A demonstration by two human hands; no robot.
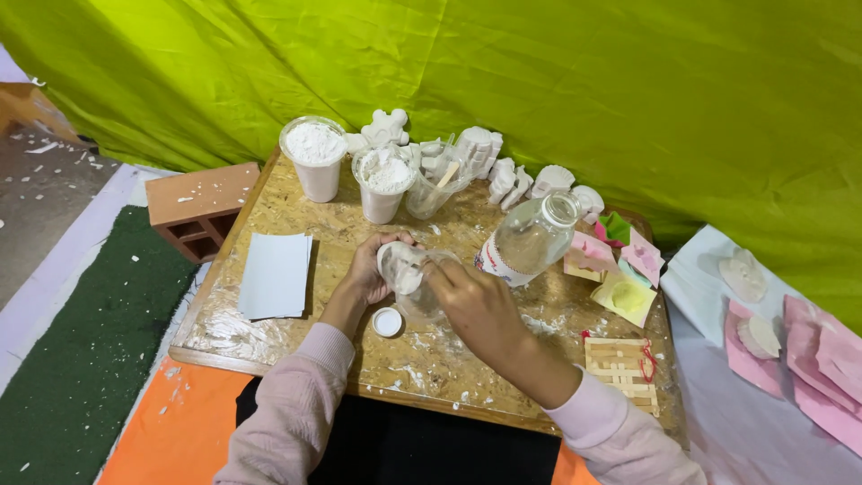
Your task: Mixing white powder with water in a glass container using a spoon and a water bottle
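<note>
- We note the left hand (pixel 366 269) closed around a clear plastic cup (pixel 409 274), tilted over the middle of the desk (pixel 269 202), apparently to reach inside.
- The right hand (pixel 476 305) has its fingers curled at the cup's mouth; whether it pinches anything we cannot tell.
- A white cap (pixel 387 321) lies just near of the cup.
- A clear bottle (pixel 530 238) stands just right, two powder cups (pixel 314 157) at the far edge.

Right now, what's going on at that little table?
A person sits at a small chipboard table. The left hand tilts a clear plastic cup with white residue inside, and the right hand works at the cup's mouth. A tilted clear bottle stands just right of the cup, its white cap lying near the left wrist. Two cups of white powder and white plaster figures line the back edge.
</note>
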